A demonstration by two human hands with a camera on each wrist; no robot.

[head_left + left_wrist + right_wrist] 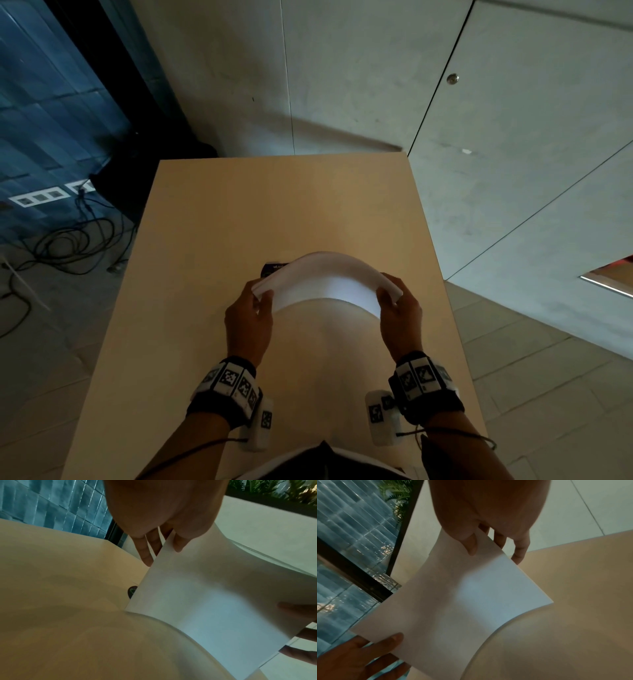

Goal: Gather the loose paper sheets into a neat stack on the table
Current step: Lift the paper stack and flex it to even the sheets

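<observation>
A white bundle of paper sheets (325, 281) arches upward above the middle of the beige table (239, 212). My left hand (250, 310) pinches its left edge, thumb on the near face and fingers behind. My right hand (397, 308) pinches the right edge the same way. In the left wrist view the sheets (214, 601) stand on their lower edge on the table, with my left thumb (180, 543) on them. The right wrist view shows the same bundle (462, 601) under my right thumb (471, 546), and the left hand (359, 655) at its far end.
A small dark object (272, 269) lies on the table just behind the sheets' left end, also seen as the dark object (132, 591). Cables (68, 240) trail on the floor to the left. Grey wall panels (513, 137) stand behind and right.
</observation>
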